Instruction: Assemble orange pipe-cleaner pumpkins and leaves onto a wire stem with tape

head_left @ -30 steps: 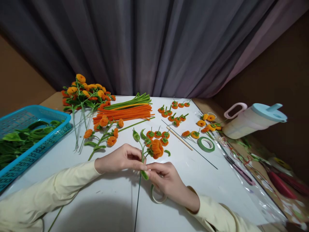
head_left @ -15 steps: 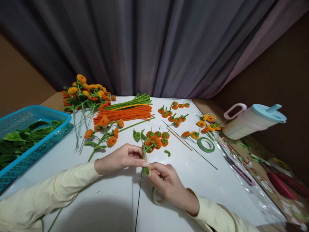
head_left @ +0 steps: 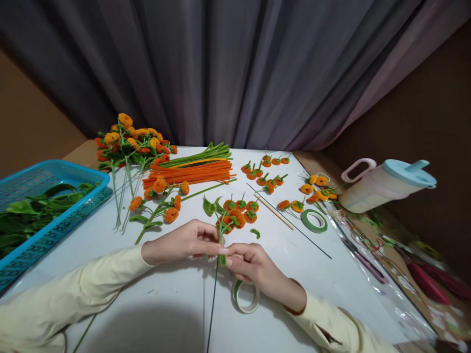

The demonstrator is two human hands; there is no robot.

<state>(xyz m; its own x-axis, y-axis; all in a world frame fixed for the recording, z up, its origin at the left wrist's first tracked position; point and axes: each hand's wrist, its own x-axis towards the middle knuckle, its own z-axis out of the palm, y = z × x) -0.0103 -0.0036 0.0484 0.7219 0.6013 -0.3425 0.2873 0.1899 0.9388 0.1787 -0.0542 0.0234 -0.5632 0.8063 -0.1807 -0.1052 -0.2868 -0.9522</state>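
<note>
Flower stem point(head_left: 221, 234): fuzzy green, slender, located at the centre of the white table point(head_left: 165, 304), between both hands. A thin, dark, straight wire point(head_left: 211, 309) extends below it. Left hand point(head_left: 189, 244): closed, stem pinched between thumb and fingers. Right hand point(head_left: 257, 268): thumb and forefinger pinched together beside a plush, rounded green leaf point(head_left: 222, 260); anything between these fingertips is too small to tell.

Beyond the hands lie ribbed, pumpkin-like orange flower heads point(head_left: 251, 216) (chenille, by the look of the pile). Just beside the right hand is a ring-shaped tape roll point(head_left: 256, 301); a green tape roll point(head_left: 314, 221) lies farther right, near a smooth wooden stick point(head_left: 274, 212).

Toward the back: straight, fuzzy orange pipe cleaners point(head_left: 191, 172) next to green ones point(head_left: 202, 153). Far left, a blue perforated plastic basket point(head_left: 62, 213) contains soft green leaves point(head_left: 40, 208). Far right, a pale tumbler point(head_left: 375, 189) leans, with a looped pink handle.
</note>
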